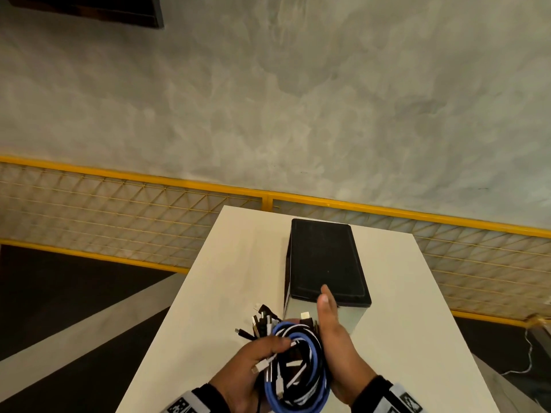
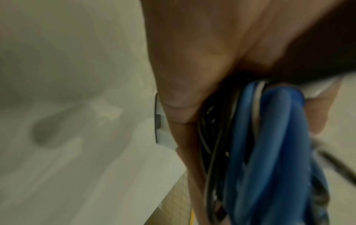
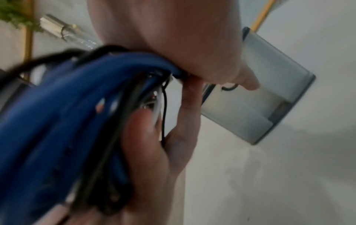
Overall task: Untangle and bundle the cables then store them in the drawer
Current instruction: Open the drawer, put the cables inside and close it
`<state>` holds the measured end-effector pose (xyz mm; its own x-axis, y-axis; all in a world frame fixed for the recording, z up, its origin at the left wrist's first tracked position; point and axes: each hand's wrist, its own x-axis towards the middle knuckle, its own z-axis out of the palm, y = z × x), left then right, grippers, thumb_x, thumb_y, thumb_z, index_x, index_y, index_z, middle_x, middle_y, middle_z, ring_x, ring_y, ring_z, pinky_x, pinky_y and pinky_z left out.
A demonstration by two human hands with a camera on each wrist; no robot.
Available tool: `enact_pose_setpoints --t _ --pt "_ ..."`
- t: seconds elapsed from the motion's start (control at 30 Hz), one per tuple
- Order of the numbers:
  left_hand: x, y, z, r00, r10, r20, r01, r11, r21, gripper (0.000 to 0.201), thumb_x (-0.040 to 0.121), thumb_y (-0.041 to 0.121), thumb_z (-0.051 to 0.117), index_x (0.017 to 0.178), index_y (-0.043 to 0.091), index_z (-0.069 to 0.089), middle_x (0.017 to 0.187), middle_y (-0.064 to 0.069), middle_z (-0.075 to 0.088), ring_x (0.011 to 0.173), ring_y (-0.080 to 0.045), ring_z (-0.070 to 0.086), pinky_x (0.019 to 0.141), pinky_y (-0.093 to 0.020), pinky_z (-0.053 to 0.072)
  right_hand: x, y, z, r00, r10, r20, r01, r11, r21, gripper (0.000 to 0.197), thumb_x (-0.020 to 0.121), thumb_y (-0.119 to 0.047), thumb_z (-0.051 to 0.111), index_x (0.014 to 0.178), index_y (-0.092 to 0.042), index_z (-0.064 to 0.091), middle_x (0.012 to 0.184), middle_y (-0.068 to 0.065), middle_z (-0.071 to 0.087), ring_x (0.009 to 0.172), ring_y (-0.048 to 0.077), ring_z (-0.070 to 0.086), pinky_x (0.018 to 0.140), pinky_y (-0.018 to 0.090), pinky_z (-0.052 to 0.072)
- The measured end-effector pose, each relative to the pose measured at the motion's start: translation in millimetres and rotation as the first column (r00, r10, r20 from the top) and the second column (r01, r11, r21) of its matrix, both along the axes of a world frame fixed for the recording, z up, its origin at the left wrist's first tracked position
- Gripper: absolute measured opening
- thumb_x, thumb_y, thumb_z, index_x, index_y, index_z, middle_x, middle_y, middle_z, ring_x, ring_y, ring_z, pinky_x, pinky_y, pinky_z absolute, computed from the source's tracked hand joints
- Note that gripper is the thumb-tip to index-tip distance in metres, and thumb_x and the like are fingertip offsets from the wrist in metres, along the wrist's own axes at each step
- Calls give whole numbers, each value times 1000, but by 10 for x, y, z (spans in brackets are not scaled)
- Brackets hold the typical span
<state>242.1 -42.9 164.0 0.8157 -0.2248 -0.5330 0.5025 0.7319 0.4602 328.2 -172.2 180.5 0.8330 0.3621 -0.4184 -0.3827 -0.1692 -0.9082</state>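
Note:
A coiled bundle of blue, black and white cables [image 1: 298, 368] [image 2: 269, 137] [image 3: 67, 114] hangs just above the white table [image 1: 232, 278], near its front edge. My left hand [image 1: 259, 362] grips its left side, thumb over the coils. My right hand [image 1: 337, 347] holds the right side; its thumb points forward and its fingers are hidden under the cables. Several plug ends [image 1: 259, 323] stick out of the bundle's far left. Just beyond stands the grey drawer unit [image 1: 325, 263] [image 3: 260, 99] with a black top, its front closed.
A yellow-framed mesh fence [image 1: 119, 210] runs behind the table, in front of a grey wall. The floor drops away on both sides of the table. A thin white cord [image 1: 527, 362] lies on the floor at the right.

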Motion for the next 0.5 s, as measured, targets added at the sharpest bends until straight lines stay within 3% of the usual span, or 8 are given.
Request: enact_pose_setpoints --t 0.1,0.2,0.27,0.33,0.43,0.5 --pt "48 47 3 999 -48 21 48 999 -13 47 70 6 72 116 7 72 131 -25 62 121 -42 58 108 -52 42 43 46 36 998 -4 67 6 1000 -27 63 85 -71 24 143 -59 4 164 -6 10 147 24 25 120 49 23" --pt "74 29 20 997 -72 12 72 997 -8 34 74 7 66 107 4 76 119 -25 66 110 -40 60 109 -51 38 75 20 -28 995 -24 92 28 998 -49 73 80 -78 24 145 -58 -3 165 -7 5 149 22 18 121 48 17" --pt "94 -9 62 997 -68 19 68 998 10 35 71 4 69 105 4 77 116 -25 68 110 -40 60 110 -52 38 90 -3 -64 995 -23 97 29 997 -67 96 61 -96 29 144 -60 -3 165 -7 7 148 22 21 121 50 19" --pt "112 -43 67 998 -56 15 55 998 19 34 69 1 70 102 5 78 112 -26 70 107 -41 62 106 -53 41 122 -38 -144 998 -3 67 8 997 -77 111 45 -103 32 143 -62 -2 164 -7 10 147 22 24 120 52 22" --pt "117 -63 51 1000 -14 -6 14 1000 -7 45 62 -6 72 106 4 76 112 -28 69 103 -42 63 100 -51 44 133 -76 -161 998 52 22 -50 996 -75 108 48 -102 34 141 -63 -6 164 -8 8 148 22 21 120 53 20" --pt "113 -117 38 1000 -6 2 6 1000 2 52 57 -2 76 108 4 75 113 -27 70 97 -41 68 93 -49 51 146 -131 -160 996 88 14 -87 993 -82 98 61 -97 32 143 -60 -8 164 -9 5 150 21 15 121 51 16"
